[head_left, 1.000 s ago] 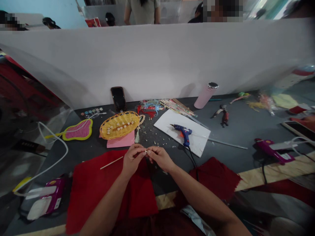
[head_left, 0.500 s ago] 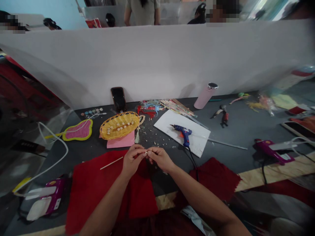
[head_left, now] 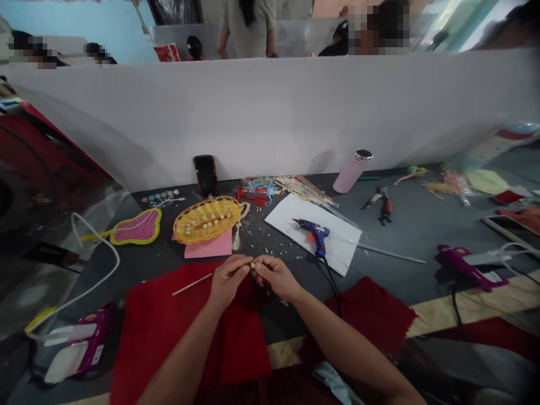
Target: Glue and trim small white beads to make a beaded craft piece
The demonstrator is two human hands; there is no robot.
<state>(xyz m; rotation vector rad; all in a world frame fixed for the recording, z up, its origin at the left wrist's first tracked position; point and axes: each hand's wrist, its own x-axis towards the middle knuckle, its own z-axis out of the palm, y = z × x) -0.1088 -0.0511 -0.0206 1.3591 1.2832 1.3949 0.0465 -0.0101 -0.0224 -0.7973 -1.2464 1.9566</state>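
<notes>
Barely a shift over that last second: the view tips up a touch, and the left hand (head_left: 228, 281) and right hand (head_left: 276, 278) stay fingertip to fingertip, both pinching a small pale piece (head_left: 253, 265) between them, above the red cloth's (head_left: 160, 326) far edge near the counter's (head_left: 405, 225) scattered beads. It's now mostly covered by the fingers, and the close fingertip work looks still under way, with the glue gun (head_left: 318, 235) lying unmoved on its white board (head_left: 282, 216).

the view has tipped up, showing more above the partition (head_left: 270, 112)
</notes>
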